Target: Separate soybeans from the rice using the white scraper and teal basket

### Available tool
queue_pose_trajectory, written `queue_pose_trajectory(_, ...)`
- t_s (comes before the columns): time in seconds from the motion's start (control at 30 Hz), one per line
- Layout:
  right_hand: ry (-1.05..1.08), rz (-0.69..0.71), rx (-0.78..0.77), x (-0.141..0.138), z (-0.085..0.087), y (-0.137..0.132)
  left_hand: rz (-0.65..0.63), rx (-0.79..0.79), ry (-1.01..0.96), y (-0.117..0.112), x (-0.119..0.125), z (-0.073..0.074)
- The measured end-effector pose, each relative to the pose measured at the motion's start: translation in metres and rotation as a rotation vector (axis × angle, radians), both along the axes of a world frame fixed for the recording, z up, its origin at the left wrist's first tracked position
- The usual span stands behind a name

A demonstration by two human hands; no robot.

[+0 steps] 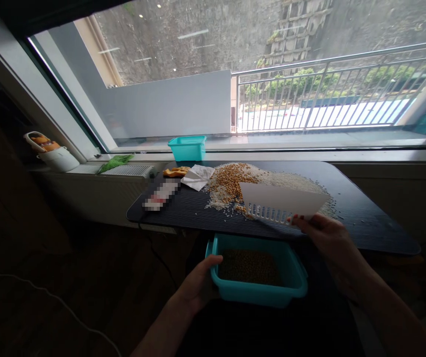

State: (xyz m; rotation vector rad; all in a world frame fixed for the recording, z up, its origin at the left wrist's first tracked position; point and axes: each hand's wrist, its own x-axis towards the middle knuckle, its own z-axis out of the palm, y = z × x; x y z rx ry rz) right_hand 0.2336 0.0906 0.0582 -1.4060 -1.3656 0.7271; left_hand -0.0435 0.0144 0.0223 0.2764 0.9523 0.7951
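My left hand (201,278) grips the left rim of a teal plastic tub (261,293), its thumb hooked over the edge. Small brownish grains (249,267) cover the tub's bottom; they are too dark to name. In my right hand (322,233) is a thin white card (282,199) with a row of slots along its lower edge, pinched at its right end. The card is tilted over the table, partly hiding a spread pile of grains. Round yellow-orange grains (235,176) lie at the left of the pile, and white rice-like grains (294,182) spread to the right.
The dark table (361,218) stands by the window. On it are a crumpled white paper (198,177), a yellow item (176,171) and a blurred-out object (162,194). A second teal tub (187,148) stands behind. A green cloth (116,162) and white pot (57,158) sit left.
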Motion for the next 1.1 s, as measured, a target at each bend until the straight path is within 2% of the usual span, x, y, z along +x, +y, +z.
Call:
queue_pose_trajectory(0.13,0.021,0.041,-0.029,-0.003,-0.002,0.004,-0.002,0.014,-0.004,0.0,-0.001,-0.001)
queue_pose_trajectory(0.33,0.034,0.083,-0.032,-0.011,-0.002,-0.008,-0.011,0.021,-0.001,0.0,-0.001,-0.003)
queue_pose_trajectory(0.5,0.005,0.004,-0.013,0.001,-0.005,-0.009,0.003,0.016,0.01,-0.001,-0.002,-0.004)
queue_pose_trajectory(0.7,-0.042,-0.095,0.026,0.006,0.008,-0.007,0.006,0.015,0.011,0.0,-0.002,-0.005)
queue_pose_trajectory(0.87,0.044,-0.014,0.018,-0.003,0.004,0.0,0.014,0.005,0.022,0.0,-0.003,-0.003)
queue_pose_trajectory(1.1,0.013,0.064,-0.027,-0.01,0.001,0.0,0.016,0.011,0.026,-0.002,-0.004,-0.001)
